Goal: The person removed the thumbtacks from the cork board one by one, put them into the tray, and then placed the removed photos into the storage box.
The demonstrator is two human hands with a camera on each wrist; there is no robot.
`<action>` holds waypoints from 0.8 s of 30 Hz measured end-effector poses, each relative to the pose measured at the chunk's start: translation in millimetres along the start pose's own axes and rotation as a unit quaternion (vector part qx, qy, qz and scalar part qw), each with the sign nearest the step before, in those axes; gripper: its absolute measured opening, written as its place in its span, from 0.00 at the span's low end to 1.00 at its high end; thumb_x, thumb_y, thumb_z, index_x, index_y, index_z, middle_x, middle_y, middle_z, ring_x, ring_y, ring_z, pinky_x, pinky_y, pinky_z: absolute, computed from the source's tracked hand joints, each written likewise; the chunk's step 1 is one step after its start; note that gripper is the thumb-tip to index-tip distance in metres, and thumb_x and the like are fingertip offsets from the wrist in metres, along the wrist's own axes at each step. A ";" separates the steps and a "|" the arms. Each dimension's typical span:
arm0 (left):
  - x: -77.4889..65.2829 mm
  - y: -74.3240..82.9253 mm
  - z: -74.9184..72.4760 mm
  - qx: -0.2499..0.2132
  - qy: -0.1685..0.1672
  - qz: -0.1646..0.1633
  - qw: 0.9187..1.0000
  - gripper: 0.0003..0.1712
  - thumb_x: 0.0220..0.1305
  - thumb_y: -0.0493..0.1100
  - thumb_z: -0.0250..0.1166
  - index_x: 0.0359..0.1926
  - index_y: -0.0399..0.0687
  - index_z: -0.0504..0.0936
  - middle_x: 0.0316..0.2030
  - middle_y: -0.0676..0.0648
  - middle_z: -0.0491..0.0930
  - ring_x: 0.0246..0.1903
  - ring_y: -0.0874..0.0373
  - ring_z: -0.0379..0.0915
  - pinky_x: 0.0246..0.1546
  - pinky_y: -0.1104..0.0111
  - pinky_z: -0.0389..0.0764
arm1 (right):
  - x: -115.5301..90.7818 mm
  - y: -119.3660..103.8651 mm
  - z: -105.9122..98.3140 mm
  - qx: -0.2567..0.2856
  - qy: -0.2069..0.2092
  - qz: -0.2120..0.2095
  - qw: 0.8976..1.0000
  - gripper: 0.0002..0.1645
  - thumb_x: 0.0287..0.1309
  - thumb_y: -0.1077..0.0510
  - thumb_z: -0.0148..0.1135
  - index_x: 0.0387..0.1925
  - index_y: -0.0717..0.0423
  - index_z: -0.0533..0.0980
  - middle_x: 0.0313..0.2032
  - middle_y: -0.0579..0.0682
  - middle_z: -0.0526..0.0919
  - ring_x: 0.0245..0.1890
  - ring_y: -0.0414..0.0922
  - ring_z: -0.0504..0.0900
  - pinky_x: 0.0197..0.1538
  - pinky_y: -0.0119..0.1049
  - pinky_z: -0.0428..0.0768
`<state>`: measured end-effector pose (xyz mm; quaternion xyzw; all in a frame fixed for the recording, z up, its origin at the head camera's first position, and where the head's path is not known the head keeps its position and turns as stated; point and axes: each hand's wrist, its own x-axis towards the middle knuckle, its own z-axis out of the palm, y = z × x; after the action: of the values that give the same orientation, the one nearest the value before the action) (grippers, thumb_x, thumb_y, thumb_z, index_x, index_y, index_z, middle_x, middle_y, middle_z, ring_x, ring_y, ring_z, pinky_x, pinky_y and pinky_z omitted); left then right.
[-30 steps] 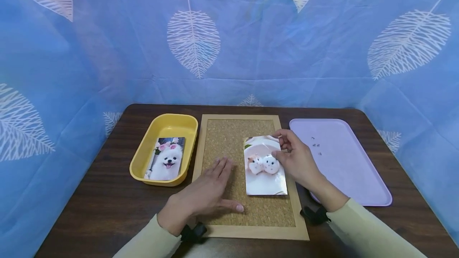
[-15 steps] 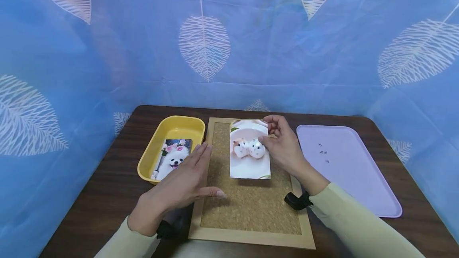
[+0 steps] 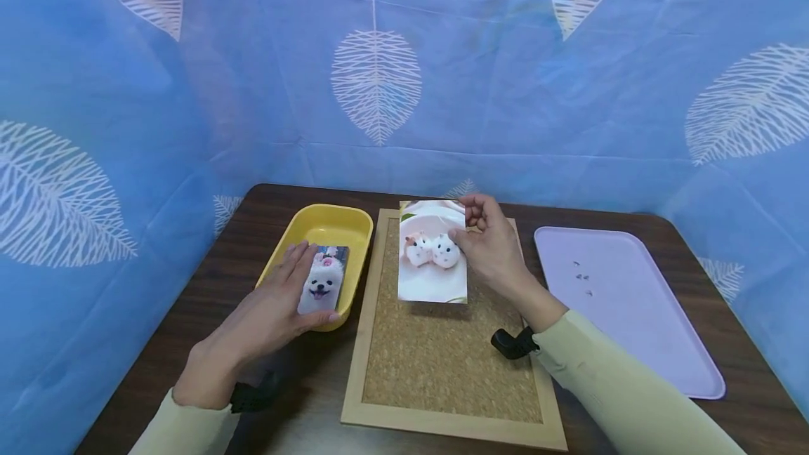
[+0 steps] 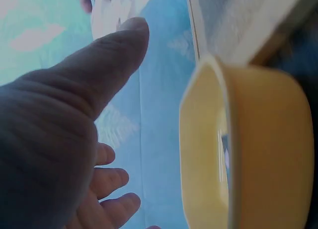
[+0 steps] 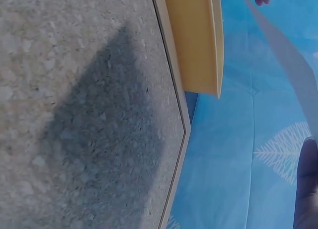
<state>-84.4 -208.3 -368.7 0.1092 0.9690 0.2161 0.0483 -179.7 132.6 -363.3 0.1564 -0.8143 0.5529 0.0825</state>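
Observation:
A glossy photo of two hamsters (image 3: pixel 432 279) hangs above the upper part of the wood-framed corkboard (image 3: pixel 455 364). My right hand (image 3: pixel 499 251) pinches its right edge between thumb and fingers; in the right wrist view the photo (image 5: pixel 288 55) appears edge-on, its shadow on the cork. Over the near left side of the yellow bin (image 3: pixel 363 237) is my left hand (image 3: pixel 265 307), fingers straight and thumb spread. Inside the bin lies a photo of a white dog (image 3: pixel 324 290), partly covered by that hand. The left wrist view shows the thumb and fingers holding nothing beside the bin (image 4: pixel 273 139).
A lilac tray (image 3: pixel 638 321) stands to the right of the corkboard with several small metal pieces (image 3: pixel 583 277) on it. Everything stands on a dark wood table (image 3: pixel 189 300). A blue cloth with white leaves hangs behind.
My left hand has left the corkboard and moved left to above the yellow bin. The right hand has lifted the hamster photo and moved it left and away from me.

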 end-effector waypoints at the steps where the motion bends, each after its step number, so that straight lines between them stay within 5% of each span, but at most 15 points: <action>1: -1.5 -4.1 -1.9 0.003 0.003 -0.007 1.000 0.70 0.61 0.68 0.74 0.85 0.41 0.42 0.85 0.35 0.42 0.83 0.36 0.39 0.77 0.36 0.54 | 1.1 0.0 1.9 0.004 -0.003 0.000 1.000 0.31 0.68 0.72 0.64 0.69 0.64 0.66 0.50 0.59 0.72 0.45 0.51 0.73 0.38 0.29 0.73; 8: -5.2 -28.7 -8.2 0.013 0.023 -0.040 0.999 0.73 0.58 0.70 0.75 0.86 0.43 0.41 0.84 0.34 0.42 0.84 0.35 0.32 0.78 0.34 0.46 | 9.3 -2.5 12.1 0.005 -0.014 0.001 1.000 0.31 0.69 0.72 0.64 0.69 0.62 0.66 0.50 0.59 0.74 0.45 0.50 0.76 0.37 0.28 0.77; 17: 7.7 -52.3 16.4 0.000 0.015 -0.062 0.998 0.73 0.57 0.72 0.74 0.85 0.41 0.43 0.85 0.34 0.40 0.84 0.35 0.32 0.79 0.36 0.45 | 22.8 -3.8 25.1 0.016 -0.032 0.025 0.999 0.30 0.71 0.70 0.62 0.70 0.63 0.65 0.51 0.59 0.74 0.45 0.50 0.75 0.36 0.29 0.75; 24: 5.4 -68.3 22.3 -0.008 0.011 -0.067 0.998 0.77 0.56 0.74 0.74 0.85 0.38 0.39 0.85 0.33 0.36 0.84 0.34 0.31 0.79 0.35 0.45 | 41.5 -13.5 60.8 0.059 -0.051 0.053 0.996 0.31 0.71 0.69 0.62 0.71 0.62 0.64 0.50 0.59 0.74 0.46 0.50 0.77 0.39 0.32 0.79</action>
<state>-99.5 -258.2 -418.5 0.0409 0.9730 0.2209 0.0527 -211.6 64.9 -361.5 0.1458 -0.7903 0.5951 0.0022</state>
